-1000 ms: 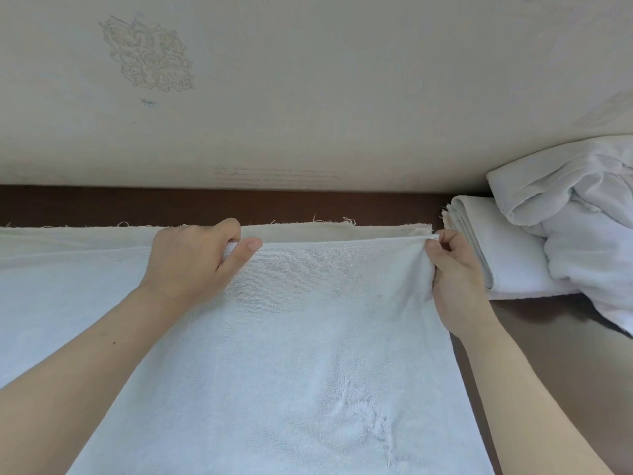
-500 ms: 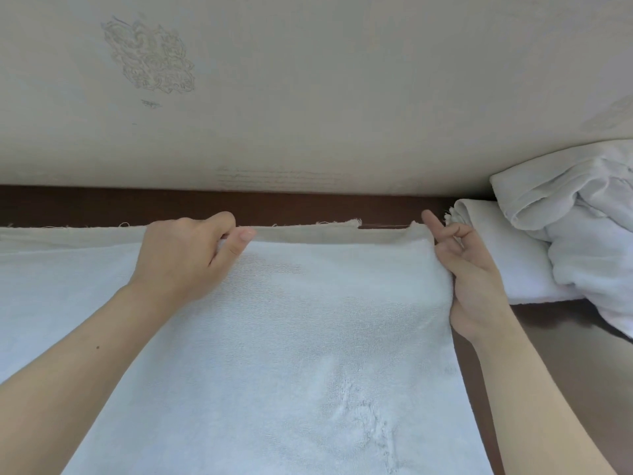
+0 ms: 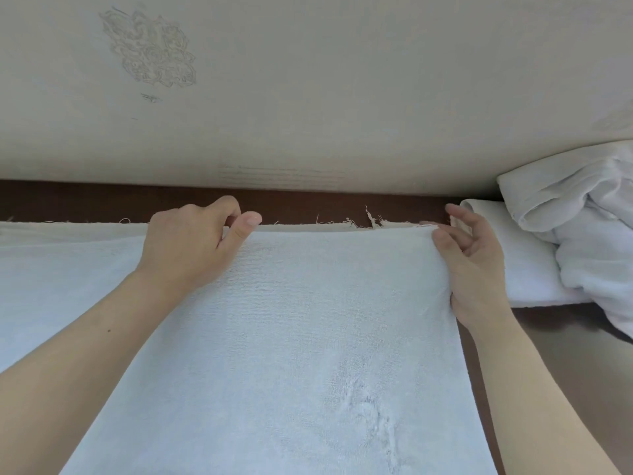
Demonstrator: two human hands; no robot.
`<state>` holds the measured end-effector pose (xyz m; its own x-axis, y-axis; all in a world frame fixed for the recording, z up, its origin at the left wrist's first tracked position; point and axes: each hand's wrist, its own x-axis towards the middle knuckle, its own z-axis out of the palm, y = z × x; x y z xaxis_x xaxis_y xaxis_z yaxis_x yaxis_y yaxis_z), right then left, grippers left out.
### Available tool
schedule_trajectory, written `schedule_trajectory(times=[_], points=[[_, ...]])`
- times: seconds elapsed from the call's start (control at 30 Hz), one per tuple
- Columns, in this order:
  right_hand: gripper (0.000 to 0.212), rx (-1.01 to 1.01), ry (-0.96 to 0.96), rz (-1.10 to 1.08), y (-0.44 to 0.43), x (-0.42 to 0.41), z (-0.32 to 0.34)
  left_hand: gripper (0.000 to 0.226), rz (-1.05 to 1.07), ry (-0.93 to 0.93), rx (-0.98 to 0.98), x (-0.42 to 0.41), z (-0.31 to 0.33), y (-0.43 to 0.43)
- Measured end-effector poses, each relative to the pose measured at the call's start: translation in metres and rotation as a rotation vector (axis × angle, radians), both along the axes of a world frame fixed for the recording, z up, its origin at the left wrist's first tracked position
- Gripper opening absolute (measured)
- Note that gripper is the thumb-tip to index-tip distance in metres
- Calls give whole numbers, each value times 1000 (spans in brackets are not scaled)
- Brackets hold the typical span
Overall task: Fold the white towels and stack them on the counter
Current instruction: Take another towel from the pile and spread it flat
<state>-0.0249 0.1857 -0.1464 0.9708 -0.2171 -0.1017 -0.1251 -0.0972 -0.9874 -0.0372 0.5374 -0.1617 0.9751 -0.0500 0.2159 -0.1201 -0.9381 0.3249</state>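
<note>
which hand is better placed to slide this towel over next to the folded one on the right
Right, probably. The right hand is at the right corner of the spread towel, just beside the folded towel. The left hand pinches the far edge further left, well away from it.

— Is there any writing to read here?
— None that can be made out. A few faint rows of small marks (image 3: 281, 174) sit low on the pale wall (image 3: 394, 80), just beyond the far edge of the white towel (image 3: 274, 337). They are too dim to read.
</note>
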Motion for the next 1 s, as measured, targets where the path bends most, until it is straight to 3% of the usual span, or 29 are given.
schedule_trajectory(times=[0.17,0.43,0.67,0.87,1.0], points=[[37,-122,-101,-101,10,12,0,78,17,42,27,11,-1,-2],[35,-443,-143,-209,16,31,-28,106,115,54,173,34,-17,-14],[24,-778,-165,-181,19,34,-41,82,90,-39,133,36,-31,-12],[26,-1083,-286,-120,19,33,-34,79,156,74,127,47,-31,-10],[28,-1116,-231,-126,21,38,-38,78,237,141,147,59,-32,-16]])
